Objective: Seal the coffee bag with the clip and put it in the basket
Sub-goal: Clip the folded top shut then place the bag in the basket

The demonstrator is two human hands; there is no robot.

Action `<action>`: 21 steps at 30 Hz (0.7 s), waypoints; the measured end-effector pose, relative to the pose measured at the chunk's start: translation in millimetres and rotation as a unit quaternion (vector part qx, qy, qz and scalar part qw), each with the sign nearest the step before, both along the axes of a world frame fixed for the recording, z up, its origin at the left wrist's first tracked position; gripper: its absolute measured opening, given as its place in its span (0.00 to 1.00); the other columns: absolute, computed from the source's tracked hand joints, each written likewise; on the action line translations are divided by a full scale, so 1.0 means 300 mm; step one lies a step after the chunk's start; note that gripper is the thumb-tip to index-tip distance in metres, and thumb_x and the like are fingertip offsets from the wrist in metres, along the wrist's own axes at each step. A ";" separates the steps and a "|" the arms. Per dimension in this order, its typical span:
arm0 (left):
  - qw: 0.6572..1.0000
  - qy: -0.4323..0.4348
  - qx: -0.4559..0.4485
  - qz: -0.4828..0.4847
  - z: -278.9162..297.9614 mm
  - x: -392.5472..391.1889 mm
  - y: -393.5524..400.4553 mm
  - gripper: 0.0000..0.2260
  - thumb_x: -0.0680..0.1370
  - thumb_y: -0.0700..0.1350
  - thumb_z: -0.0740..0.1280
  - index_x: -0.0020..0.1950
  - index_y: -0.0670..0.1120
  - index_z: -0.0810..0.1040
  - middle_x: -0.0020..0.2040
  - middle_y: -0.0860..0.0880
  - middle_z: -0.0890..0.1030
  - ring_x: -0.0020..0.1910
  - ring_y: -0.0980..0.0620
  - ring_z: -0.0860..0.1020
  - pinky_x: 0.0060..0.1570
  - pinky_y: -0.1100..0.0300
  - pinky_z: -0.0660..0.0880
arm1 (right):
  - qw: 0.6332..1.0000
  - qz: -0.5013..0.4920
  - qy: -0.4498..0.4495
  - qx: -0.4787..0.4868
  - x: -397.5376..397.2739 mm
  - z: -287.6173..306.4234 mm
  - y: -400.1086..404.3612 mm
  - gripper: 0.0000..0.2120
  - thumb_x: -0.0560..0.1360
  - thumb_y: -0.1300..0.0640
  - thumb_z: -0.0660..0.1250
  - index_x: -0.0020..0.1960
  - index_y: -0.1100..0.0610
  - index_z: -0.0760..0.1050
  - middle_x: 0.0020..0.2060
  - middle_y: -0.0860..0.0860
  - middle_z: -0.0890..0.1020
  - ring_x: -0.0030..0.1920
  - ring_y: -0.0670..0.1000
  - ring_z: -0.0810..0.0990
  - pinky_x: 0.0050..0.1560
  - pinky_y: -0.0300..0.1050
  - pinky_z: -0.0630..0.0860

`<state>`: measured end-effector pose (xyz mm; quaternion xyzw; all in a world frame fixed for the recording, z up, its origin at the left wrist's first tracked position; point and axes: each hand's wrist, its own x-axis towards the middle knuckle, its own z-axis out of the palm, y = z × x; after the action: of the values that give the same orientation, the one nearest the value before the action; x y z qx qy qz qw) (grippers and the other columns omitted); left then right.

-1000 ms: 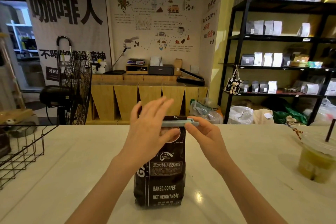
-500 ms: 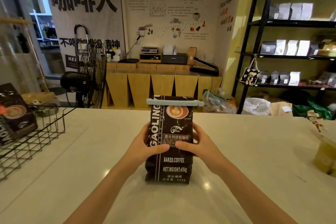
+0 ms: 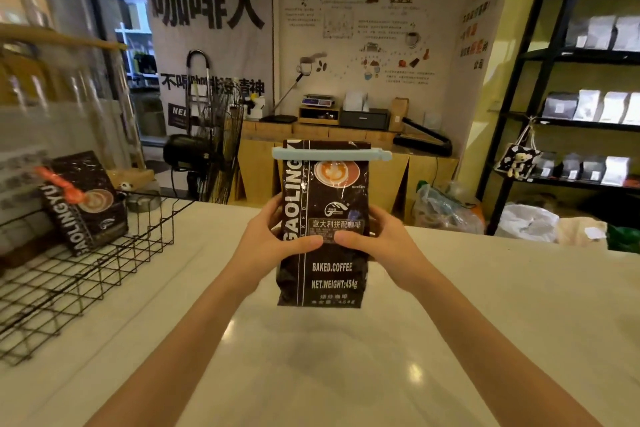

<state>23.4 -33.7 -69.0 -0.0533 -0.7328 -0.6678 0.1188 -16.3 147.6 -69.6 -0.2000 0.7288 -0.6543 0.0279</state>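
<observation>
grip: left hand (image 3: 277,241) and right hand (image 3: 379,243) wrapped round coffee bag (image 3: 323,218), clip (image 3: 330,153) on
move: keep upright, carry to basket (image 3: 79,274), frame left

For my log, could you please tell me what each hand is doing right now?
Left hand: closed on the clipped coffee bag.
Right hand: closed on the same bag's other side.

Left hand (image 3: 277,239) and right hand (image 3: 377,243) grip together, arms extended.
</observation>
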 end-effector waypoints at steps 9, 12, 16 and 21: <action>0.991 0.058 -0.008 0.120 0.132 0.087 -0.439 0.37 0.61 0.40 0.75 0.66 0.49 0.65 0.52 0.55 0.77 0.51 0.57 0.77 0.45 0.62 0.76 | 0.994 0.105 0.004 -0.009 -0.049 0.148 -0.484 0.30 0.63 0.57 0.75 0.62 0.55 0.67 0.50 0.49 0.80 0.50 0.48 0.81 0.47 0.44 0.80; 0.984 0.072 -0.026 0.161 0.155 0.131 -0.620 0.38 0.58 0.42 0.76 0.65 0.49 0.66 0.54 0.54 0.77 0.52 0.57 0.77 0.45 0.62 0.76 | 0.989 0.144 -0.010 -0.024 -0.054 0.158 -0.689 0.28 0.64 0.60 0.74 0.61 0.56 0.68 0.50 0.50 0.81 0.49 0.49 0.81 0.49 0.46 0.79; 0.972 0.079 -0.046 0.219 0.165 0.187 -0.851 0.41 0.55 0.47 0.77 0.65 0.49 0.66 0.60 0.50 0.76 0.56 0.52 0.76 0.54 0.54 0.76 | 0.979 0.200 -0.019 -0.041 -0.052 0.159 -0.960 0.28 0.64 0.61 0.74 0.61 0.57 0.68 0.50 0.51 0.82 0.50 0.50 0.82 0.49 0.46 0.80; 0.938 0.093 -0.081 0.323 0.133 0.241 -1.065 0.40 0.60 0.43 0.77 0.68 0.50 0.62 0.55 0.58 0.70 0.51 0.61 0.72 0.49 0.64 0.70 | 0.967 0.255 0.007 -0.008 -0.064 0.129 -1.249 0.23 0.65 0.57 0.74 0.59 0.51 0.72 0.51 0.48 0.81 0.52 0.48 0.80 0.50 0.45 0.78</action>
<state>95.7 -353.3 -29.1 0.1151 -0.7480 -0.5241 0.3906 -35.4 -227.2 -31.0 -0.3837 0.6488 -0.6300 0.1869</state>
